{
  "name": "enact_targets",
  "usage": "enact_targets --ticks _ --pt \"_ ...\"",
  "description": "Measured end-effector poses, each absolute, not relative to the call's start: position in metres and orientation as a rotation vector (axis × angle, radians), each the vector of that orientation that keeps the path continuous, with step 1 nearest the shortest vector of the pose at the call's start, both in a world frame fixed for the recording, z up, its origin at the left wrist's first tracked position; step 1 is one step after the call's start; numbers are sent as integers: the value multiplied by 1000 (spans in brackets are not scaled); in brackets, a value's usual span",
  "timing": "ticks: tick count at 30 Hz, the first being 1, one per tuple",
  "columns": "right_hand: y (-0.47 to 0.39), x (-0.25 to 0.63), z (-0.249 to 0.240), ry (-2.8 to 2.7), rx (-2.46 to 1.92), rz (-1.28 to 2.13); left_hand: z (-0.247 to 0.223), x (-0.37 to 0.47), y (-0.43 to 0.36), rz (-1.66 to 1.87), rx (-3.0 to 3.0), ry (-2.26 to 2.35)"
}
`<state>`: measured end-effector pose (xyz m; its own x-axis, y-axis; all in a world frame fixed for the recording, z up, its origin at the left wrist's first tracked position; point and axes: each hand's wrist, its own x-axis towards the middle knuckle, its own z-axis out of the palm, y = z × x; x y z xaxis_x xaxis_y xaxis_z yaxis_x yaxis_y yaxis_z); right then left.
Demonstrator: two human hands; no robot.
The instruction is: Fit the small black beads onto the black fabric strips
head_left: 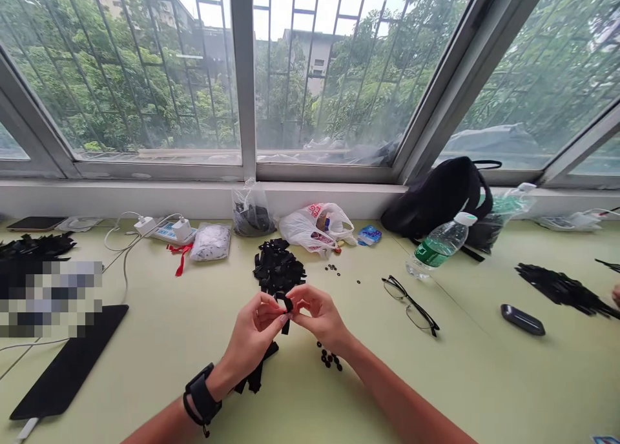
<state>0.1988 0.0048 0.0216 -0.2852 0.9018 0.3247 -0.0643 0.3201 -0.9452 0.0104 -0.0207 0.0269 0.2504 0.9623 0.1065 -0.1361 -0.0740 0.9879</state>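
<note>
My left hand [252, 333] and my right hand [318, 313] meet over the middle of the table, thumbs and fingertips pinched on one short black fabric strip [285, 328]. The strip is bent into a loop at the top, and its tail hangs below my fingers. Just beyond my hands lies a heap of similar black strips [278, 266]. More black strips [256, 374] lie under and beside my left wrist. Several small black rings [330, 360] sit near my right forearm, and several smaller ones [332, 267] lie farther back.
Eyeglasses [411, 305], a water bottle [438, 247] and a black case [523, 319] stand or lie to the right. A black bag [431, 202] and plastic bags [310, 231] line the window. Leftward are a power strip [169, 232] and a flat black object [72, 366].
</note>
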Motion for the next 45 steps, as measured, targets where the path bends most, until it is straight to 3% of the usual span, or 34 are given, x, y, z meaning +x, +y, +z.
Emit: enact_targets --ticks 20,26,35,45 --pt "7 198 28 -1701 -808 1157 20 0 -5 1136 1372 879" --pt "18 212 28 -1619 -891 1200 46 -27 8 835 1821 910" --pt "24 236 47 -1900 -1019 743 51 -67 28 402 2220 940" --pt "38 278 47 -2262 -1059 1256 49 -69 32 400 2038 946"
